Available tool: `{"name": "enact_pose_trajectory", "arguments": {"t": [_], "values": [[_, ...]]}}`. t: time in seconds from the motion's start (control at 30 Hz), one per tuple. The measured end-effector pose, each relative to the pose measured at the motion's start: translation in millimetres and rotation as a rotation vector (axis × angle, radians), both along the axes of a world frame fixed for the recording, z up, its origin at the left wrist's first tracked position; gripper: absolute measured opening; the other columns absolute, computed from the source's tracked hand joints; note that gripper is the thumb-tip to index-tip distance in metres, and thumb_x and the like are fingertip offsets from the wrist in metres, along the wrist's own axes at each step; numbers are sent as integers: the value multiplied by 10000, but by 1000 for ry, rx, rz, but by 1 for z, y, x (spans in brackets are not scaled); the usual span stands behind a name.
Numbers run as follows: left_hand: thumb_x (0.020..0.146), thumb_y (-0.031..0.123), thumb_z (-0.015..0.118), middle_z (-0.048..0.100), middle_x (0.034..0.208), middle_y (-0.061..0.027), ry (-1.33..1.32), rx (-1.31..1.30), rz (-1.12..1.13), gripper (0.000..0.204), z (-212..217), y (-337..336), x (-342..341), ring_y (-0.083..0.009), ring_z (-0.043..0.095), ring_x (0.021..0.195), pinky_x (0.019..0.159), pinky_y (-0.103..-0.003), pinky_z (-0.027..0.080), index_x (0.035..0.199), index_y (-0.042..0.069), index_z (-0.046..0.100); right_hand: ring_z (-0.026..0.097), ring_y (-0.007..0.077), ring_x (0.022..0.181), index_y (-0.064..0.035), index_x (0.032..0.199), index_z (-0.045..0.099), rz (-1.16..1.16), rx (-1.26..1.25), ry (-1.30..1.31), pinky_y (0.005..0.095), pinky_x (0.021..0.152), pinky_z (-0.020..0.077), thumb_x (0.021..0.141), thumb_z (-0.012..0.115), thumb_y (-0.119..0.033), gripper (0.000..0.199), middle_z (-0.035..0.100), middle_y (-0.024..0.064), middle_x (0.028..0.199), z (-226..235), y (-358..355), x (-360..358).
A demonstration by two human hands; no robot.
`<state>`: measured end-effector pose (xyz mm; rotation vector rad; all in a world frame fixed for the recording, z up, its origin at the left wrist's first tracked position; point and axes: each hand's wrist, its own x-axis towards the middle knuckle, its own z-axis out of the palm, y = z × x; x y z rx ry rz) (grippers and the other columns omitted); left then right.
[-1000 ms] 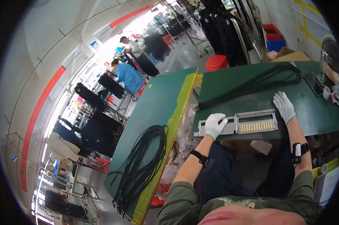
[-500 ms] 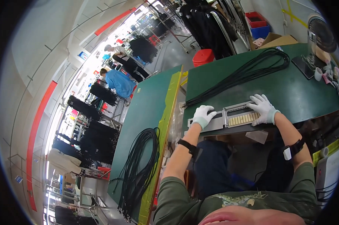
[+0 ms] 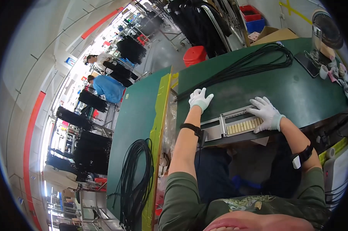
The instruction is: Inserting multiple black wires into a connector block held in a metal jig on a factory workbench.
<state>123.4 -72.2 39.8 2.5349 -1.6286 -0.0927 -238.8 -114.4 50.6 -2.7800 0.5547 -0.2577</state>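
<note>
A flat metal jig lies along the near edge of the green table. Inside it is a row of narrow cream-coloured pieces. My right hand, in a white glove, grips the jig's right end, fingers over the far rail and thumb at the near side. My left hand, gloved too, is off the jig, just beyond its left end. Its fingers are apart and no object shows in them. Close by, the left end of a long bundle of black cords lies on the table.
A second looped bundle of black cords lies on the left table, across a gap. A phone and a small cup sit at the right. Red stools and racks of dark cords stand beyond. Two people work far left.
My left hand has let go of the jig's left end and moved away toward the cord ends, its fingers apart. The right hand stays on the jig. The view has shifted slightly.
</note>
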Motion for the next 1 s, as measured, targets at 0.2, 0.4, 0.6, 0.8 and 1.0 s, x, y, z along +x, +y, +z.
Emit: {"name": "enact_pose_trajectory", "arguments": {"t": [0.2, 0.4, 0.6, 0.8, 1.0], "values": [[919, 555, 534, 513, 1372, -138, -82, -129, -275, 606, -21, 46, 29, -370, 447, 1287, 1103, -439, 358, 1387, 171, 537, 264, 396, 1435, -169, 1374, 521, -6, -8, 1, 543, 1191, 177, 598, 834, -513, 904, 346, 184, 1526, 5, 3, 8], [879, 326, 673, 656, 1082, -155, 190, -270, -431, 328, -3, 130, -23, -335, 592, 1077, 964, -408, 463, 1098, 84, 701, 249, 428, 1434, -153, 1364, 537, -53, 5, -12, 550, 1187, 182, 563, 845, -511, 930, 351, 217, 1518, -3, 0, -2], [854, 348, 690, 670, 971, -124, 134, -270, -256, 327, 7, 138, -37, -320, 626, 961, 853, -421, 493, 1074, 107, 698, 284, 430, 1415, -149, 1331, 561, -50, -39, -64, 548, 1176, 206, 571, 844, -478, 875, 360, 224, 1509, 0, 9, 5], [868, 391, 661, 675, 906, -120, 100, -2, -99, 420, 18, 147, -69, -327, 642, 879, 787, -442, 505, 1219, 162, 634, 339, 424, 1373, -136, 1259, 592, -278, -67, -185, 545, 1151, 247, 652, 808, -417, 703, 406, 232, 1463, -17, -12, 7], [868, 370, 667, 656, 756, -97, -21, -70, -124, 545, 2, 191, -109, -306, 648, 744, 683, -437, 504, 1331, 105, 553, 386, 356, 1356, -166, 1243, 576, -327, -84, -195, 536, 1150, 241, 792, 716, -397, 526, 479, 156, 1414, -30, -11, 53]]}}
